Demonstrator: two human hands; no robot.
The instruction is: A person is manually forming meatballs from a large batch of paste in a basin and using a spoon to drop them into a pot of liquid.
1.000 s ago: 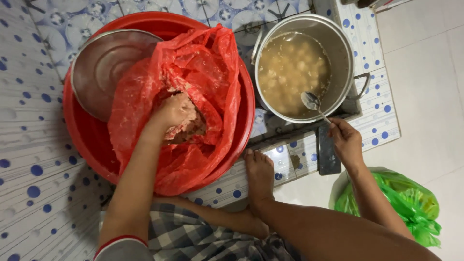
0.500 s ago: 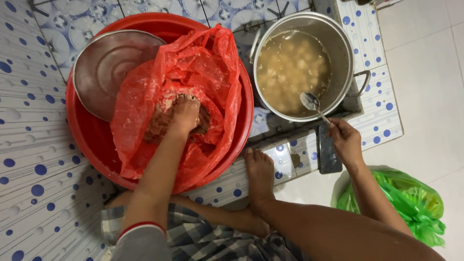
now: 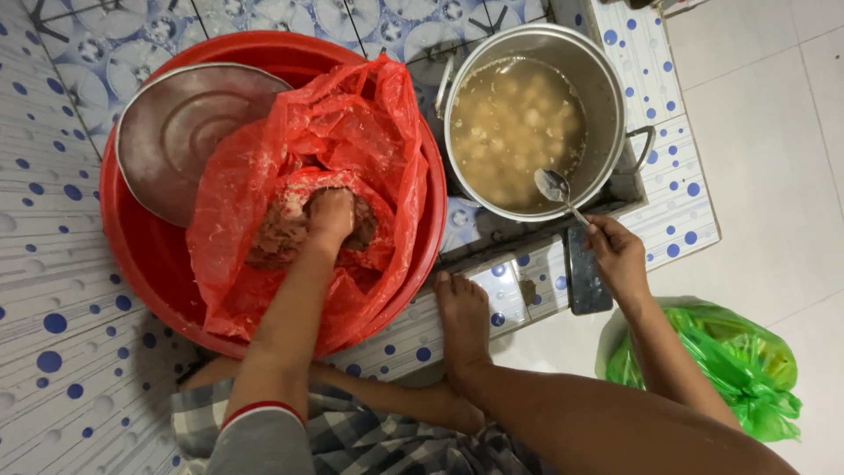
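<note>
Minced meat (image 3: pixel 286 230): pinkish-brown, coarse, clumped mass lying in an opened red plastic bag (image 3: pixel 352 141), crumpled and spread inside a red basin (image 3: pixel 141 255). I see my left hand (image 3: pixel 331 215) pressed into the mince. Metal spoon (image 3: pixel 556 187): held by my right hand (image 3: pixel 618 257), bowl tilted over the pot's edge.
</note>
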